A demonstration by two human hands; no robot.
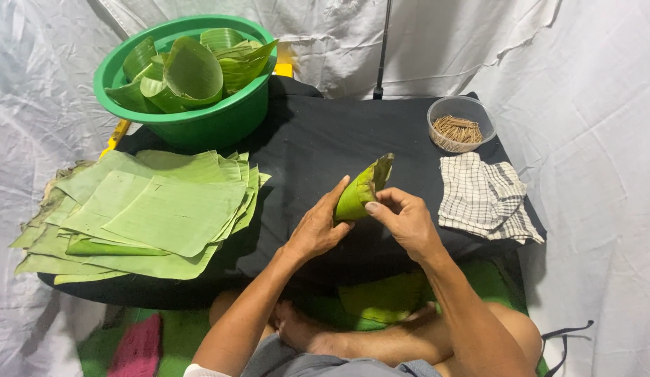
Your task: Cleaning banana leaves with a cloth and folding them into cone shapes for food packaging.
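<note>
A green banana leaf rolled into a cone (pixel 363 188) is held above the black cloth at the centre. My left hand (pixel 318 227) cups the cone's lower left side. My right hand (pixel 403 220) pinches its lower right edge with thumb and fingers. The cone's narrow tip points up and to the right. A stack of flat cut banana leaf sheets (pixel 143 209) lies to the left of my hands.
A green basin (pixel 199 122) with several curled leaf pieces stands at the back left. A clear bowl of thin wooden sticks (pixel 459 126) sits at the back right, a checked cloth (pixel 482 195) beside it. Black cloth (pixel 311 139) covers the low table; white sheeting surrounds it.
</note>
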